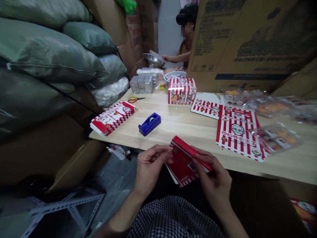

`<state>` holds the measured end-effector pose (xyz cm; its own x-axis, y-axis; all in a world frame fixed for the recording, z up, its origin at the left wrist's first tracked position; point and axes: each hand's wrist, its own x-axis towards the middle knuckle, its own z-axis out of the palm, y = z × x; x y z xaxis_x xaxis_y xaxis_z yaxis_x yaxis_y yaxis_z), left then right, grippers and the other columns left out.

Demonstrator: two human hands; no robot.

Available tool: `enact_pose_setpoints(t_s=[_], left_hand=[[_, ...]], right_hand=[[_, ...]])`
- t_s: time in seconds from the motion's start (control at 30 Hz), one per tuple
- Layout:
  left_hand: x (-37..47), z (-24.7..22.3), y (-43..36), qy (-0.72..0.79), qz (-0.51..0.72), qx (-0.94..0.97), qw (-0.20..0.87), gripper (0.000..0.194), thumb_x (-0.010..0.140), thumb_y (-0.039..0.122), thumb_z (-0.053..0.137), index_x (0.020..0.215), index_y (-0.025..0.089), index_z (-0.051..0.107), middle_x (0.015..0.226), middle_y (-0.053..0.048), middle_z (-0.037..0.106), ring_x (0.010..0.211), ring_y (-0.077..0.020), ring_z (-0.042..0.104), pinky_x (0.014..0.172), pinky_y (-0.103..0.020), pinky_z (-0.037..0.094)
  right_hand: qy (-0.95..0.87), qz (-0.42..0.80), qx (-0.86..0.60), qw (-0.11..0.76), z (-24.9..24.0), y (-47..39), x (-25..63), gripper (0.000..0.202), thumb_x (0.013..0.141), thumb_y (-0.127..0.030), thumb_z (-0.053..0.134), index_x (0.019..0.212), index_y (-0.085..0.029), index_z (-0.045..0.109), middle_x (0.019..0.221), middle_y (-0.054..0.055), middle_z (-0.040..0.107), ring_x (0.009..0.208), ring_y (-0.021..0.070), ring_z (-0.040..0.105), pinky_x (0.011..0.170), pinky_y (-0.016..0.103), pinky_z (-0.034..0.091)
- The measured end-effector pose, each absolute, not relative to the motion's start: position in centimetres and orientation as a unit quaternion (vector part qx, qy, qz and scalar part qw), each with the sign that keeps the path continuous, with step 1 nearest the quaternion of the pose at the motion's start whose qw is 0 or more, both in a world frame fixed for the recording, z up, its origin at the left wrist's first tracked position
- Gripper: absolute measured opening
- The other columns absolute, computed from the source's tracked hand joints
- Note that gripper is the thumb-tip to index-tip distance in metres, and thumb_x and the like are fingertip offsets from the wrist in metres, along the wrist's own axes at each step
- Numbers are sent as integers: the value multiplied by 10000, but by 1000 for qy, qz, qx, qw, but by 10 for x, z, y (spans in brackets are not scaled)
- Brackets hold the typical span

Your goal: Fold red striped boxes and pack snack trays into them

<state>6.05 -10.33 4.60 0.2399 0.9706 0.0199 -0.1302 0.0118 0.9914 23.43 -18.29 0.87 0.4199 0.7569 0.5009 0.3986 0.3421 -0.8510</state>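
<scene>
A red cardboard box point(184, 160) with striped red-and-white edges is held above my lap, at the table's front edge. My right hand point(214, 177) grips its right end, thumb on the near face and fingers behind. At the box's left end, my left hand point(153, 167) has its fingertips pinched together; whatever they may hold is too small to make out. Beyond the box, a blue tape dispenser point(150, 124) stands on the table. A stack of flat striped cartons point(112, 118) lies to the left.
An assembled striped box point(182, 91) stands farther back on the table point(170, 124). Scissors point(135, 99) lie near clear plastic cases point(141, 84). Flat striped sheets point(239, 132) and clear packets point(277, 137) cover the right. Stuffed sacks point(49, 54) rise at left; a person point(184, 43) works behind a large carton point(247, 46).
</scene>
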Motion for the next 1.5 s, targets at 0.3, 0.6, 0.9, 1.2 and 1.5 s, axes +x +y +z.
enact_pose_setpoints(t_s=[0.3, 0.6, 0.9, 1.2, 1.5], left_hand=[[84, 38, -124, 351, 441, 419, 712, 914, 807, 238, 789, 1550, 224, 257, 746, -4, 716, 593, -105, 648, 626, -204, 535], [79, 17, -120, 408, 415, 447, 680, 852, 759, 311, 825, 1443, 166, 338, 670, 9, 697, 533, -114, 634, 560, -193, 511], [80, -8, -108, 429, 393, 513, 631, 814, 772, 445, 787, 1418, 201, 357, 578, 119, 470, 460, -79, 405, 460, -180, 333], [68, 11, -61, 381, 403, 766, 325, 709, 765, 368, 816, 1400, 309, 505, 1382, -88, 537, 1263, -269, 493, 1070, -450, 388], [86, 3, -29, 247, 334, 775, 476, 632, 782, 265, 799, 1371, 297, 571, 1497, -104, 509, 1368, -281, 474, 1122, -498, 383]], right_hand=[[-622, 84, -499, 598, -8, -194, 221, 398, 869, 24, 619, 1183, -219, 637, 1283, 102, 658, 1166, 224, 652, 954, 378, 564], [-643, 121, -504, 563, -9, -198, 220, 503, 913, -4, 577, 1342, -265, 601, 1319, 81, 644, 1202, 215, 632, 1001, 392, 550], [-603, 135, -529, 582, -5, -193, 219, 533, 913, -35, 599, 1371, -309, 584, 1284, 39, 675, 1151, 188, 658, 995, 352, 551], [-436, 262, -607, 610, -2, -184, 249, 332, 878, -265, 722, 1209, -285, 707, 1209, 46, 728, 1073, 204, 702, 936, 355, 577], [-255, 390, -565, 681, -23, -158, 283, 364, 783, -356, 811, 1107, -209, 737, 1036, 79, 779, 858, 219, 749, 784, 378, 622]])
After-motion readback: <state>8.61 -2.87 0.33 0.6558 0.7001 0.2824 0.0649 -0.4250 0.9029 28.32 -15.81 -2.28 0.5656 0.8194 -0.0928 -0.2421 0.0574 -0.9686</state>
